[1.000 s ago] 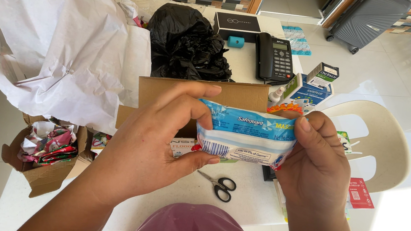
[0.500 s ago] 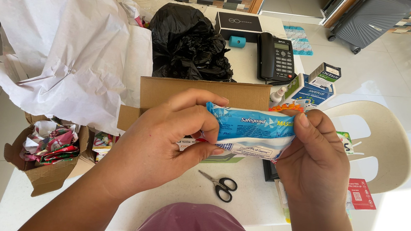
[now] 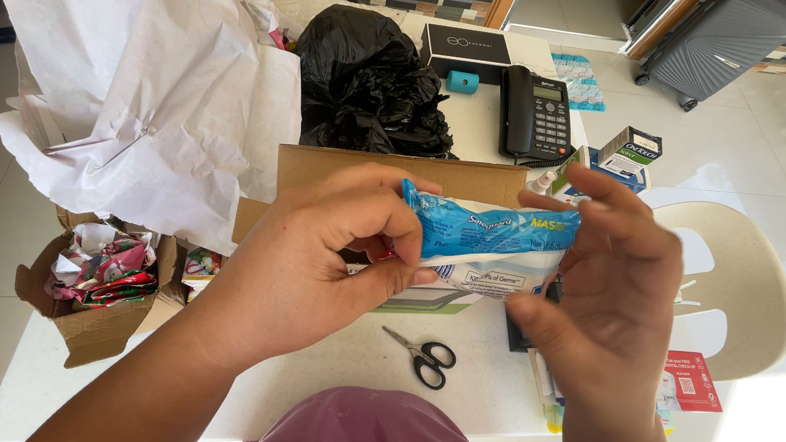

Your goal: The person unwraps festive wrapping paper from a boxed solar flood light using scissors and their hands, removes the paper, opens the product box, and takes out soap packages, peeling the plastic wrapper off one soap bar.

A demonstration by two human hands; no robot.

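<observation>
A blue and white plastic packet (image 3: 491,245) is held over the white table (image 3: 351,361), in front of an open cardboard box (image 3: 397,175). My left hand (image 3: 332,254) pinches the packet's left end between thumb and fingers. My right hand (image 3: 612,290) is at the packet's right end with its fingers spread: the index finger lies along the top edge and the thumb sits just under the bottom edge. The packet hides most of the inside of the cardboard box.
Black-handled scissors (image 3: 423,354) lie on the table near me. Behind the box are a black plastic bag (image 3: 368,84), a black telephone (image 3: 536,115), a black flat box (image 3: 463,45) and small cartons (image 3: 635,148). Crumpled white paper (image 3: 137,81) is at left, a beige chair (image 3: 743,274) at right.
My right hand has loosened its pinch on the packet's right end and spread its fingers. My left hand has shifted its grip and turned the packet slightly.
</observation>
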